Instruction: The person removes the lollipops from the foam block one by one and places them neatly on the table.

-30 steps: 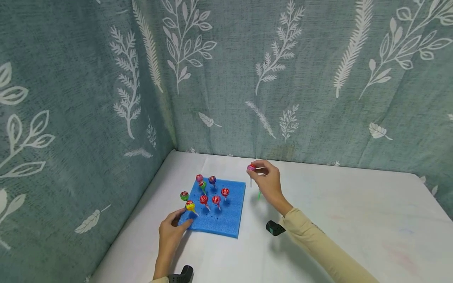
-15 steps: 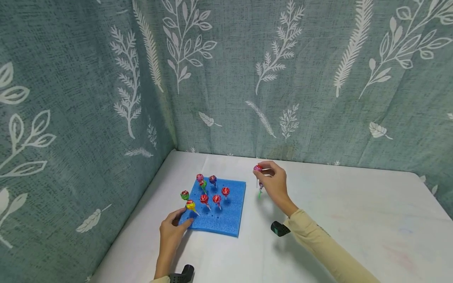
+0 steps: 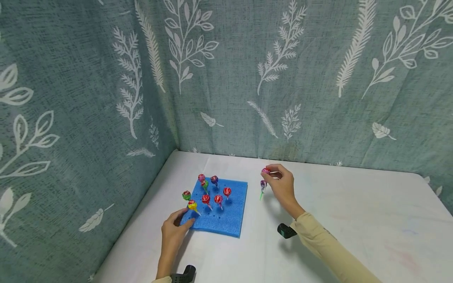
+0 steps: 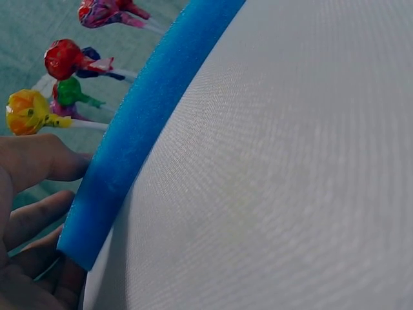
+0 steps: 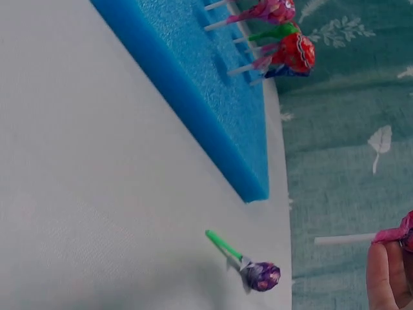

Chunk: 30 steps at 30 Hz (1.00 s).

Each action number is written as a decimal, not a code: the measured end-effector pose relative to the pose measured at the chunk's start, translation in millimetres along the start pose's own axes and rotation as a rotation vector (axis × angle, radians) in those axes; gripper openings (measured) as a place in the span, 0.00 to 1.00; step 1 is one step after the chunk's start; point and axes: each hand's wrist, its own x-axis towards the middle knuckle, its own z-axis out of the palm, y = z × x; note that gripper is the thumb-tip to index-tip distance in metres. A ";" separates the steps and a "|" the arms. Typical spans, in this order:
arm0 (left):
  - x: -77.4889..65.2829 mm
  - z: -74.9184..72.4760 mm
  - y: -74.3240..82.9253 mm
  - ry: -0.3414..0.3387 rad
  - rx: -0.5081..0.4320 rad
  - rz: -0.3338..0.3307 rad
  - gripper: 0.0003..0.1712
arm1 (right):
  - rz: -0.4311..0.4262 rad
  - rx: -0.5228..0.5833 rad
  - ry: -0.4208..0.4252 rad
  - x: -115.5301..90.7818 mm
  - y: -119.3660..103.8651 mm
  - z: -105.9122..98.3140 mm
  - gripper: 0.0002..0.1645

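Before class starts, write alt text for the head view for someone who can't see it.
A person's right hand holds a pink lollipop above a white table; the left hand grips a blue board studded with lollipops. A purple lollipop lies right of the board.

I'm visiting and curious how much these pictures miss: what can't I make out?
- Held lollipop: right wrist view, cut off by the right edge; head view, partly covered by the right grip.
- Lower stick ends: head view, hidden inside the blue foam block.
- Lettering on the yellow lollipop: head view, too small.
- Left sleeve: head view, cut off by the bottom edge.
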 end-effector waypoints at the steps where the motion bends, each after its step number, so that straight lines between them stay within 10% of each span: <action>1: 0.0 -0.1 0.2 0.000 0.001 -0.003 0.25 | 0.008 -0.002 0.003 1.9 7.0 -0.3 0.16; 7: -0.1 -0.6 0.8 0.002 -0.005 -0.010 0.25 | 0.068 0.007 0.014 12.8 46.3 -0.8 0.16; 30: -1.4 0.5 1.1 -0.003 -0.012 -0.015 0.25 | 0.184 0.043 0.047 13.3 71.3 -6.8 0.15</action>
